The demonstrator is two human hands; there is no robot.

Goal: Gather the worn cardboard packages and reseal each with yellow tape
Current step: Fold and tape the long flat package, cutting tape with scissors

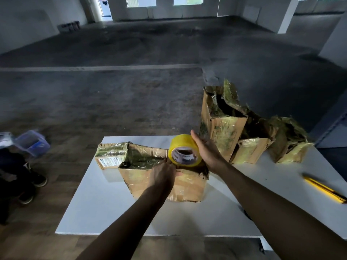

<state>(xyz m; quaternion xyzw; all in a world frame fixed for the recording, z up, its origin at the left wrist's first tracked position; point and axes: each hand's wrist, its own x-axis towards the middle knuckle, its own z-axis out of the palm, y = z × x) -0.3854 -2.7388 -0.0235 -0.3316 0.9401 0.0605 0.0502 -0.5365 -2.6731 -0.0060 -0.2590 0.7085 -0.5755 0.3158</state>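
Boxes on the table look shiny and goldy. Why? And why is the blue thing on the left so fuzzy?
Head view: tape wrapped over the cardboard boxes glints, probably from the windows' light. Head view: the blue tub sits at the wide lens's edge, where things smear; the yellow tape roll in the middle is sharp. Head view: the room behind is dim.

White flat rectangular surface (105, 209): long yellow-and-black tool (324, 189) lying at near right edge, type not determinable. Floor, left: translucent blue plastic bin (32, 142), tilted; dark shoes (39, 182) just near of it. Far: grey concrete floor (131, 53), white pillar (288, 15) at right.
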